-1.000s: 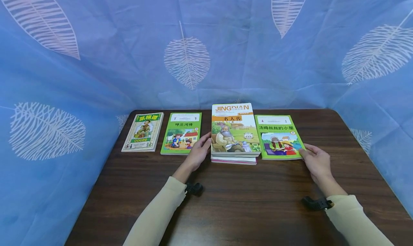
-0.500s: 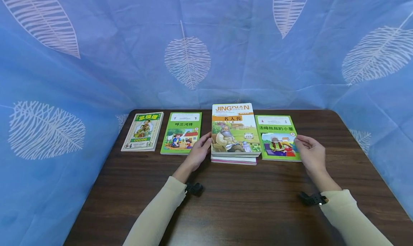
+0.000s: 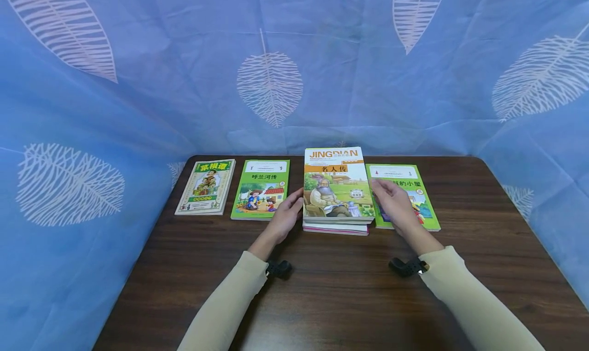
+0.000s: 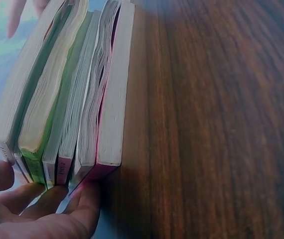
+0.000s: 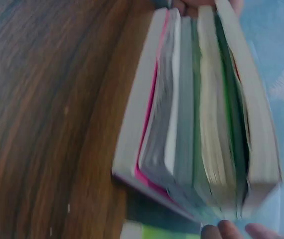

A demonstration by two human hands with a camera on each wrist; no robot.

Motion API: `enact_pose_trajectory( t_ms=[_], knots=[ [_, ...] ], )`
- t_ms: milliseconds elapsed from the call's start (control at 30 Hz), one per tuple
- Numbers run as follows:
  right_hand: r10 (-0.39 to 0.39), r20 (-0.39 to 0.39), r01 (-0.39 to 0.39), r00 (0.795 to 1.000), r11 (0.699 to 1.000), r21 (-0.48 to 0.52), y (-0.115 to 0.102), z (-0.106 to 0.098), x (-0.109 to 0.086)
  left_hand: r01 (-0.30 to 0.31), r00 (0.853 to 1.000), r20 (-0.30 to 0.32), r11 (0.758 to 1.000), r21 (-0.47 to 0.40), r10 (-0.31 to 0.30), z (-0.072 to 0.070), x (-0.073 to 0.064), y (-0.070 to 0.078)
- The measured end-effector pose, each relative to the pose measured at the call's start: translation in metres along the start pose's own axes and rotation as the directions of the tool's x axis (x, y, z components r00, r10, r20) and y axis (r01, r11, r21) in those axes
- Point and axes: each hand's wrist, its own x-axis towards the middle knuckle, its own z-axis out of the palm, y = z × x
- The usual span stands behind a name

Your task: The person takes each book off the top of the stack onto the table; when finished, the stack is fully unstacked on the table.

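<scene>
A stack of several books (image 3: 339, 192), topped by a white one with a bearded man on its cover, lies at the middle of the table. My left hand (image 3: 285, 219) rests against the stack's left side. In the left wrist view its fingers (image 4: 88, 201) touch the book spines from below, loosely bent. Beside the stack's right edge is my right hand (image 3: 397, 204), fingers relaxed, overlapping a green storybook (image 3: 429, 219) and hiding part of its cover. The right wrist view shows those fingertips (image 5: 227, 229) close to the stack's corner.
Left of the stack lies another green storybook (image 3: 261, 190), then a cream and green book (image 3: 205, 187) at the far left. The dark wooden table (image 3: 340, 300) ends at a blue leaf-patterned cloth (image 3: 340, 100) along the back and sides.
My right hand has let go of the right green storybook's edge and moved left across it to the stack's right side. My left hand has stayed at the stack.
</scene>
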Motion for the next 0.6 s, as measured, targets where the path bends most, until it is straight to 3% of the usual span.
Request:
enact_pose_trajectory(
  t_ms=[133,267,600],
  knots=[
    [0.05,0.068,-0.044,0.996,0.996,-0.08,-0.003,0.015,0.004,0.005,1.0,-0.004,1.0,-0.005,-0.005,0.001,0.0,0.0],
    [0.065,0.063,-0.056,0.996,0.989,-0.135,-0.003,0.021,0.006,0.015,1.0,-0.008,1.0,0.003,-0.015,0.001,0.0,0.0],
    [0.055,0.067,-0.047,0.996,0.993,-0.113,0.004,0.017,0.007,0.029,0.999,-0.02,0.999,0.025,-0.029,0.001,-0.001,0.001]
  ],
)
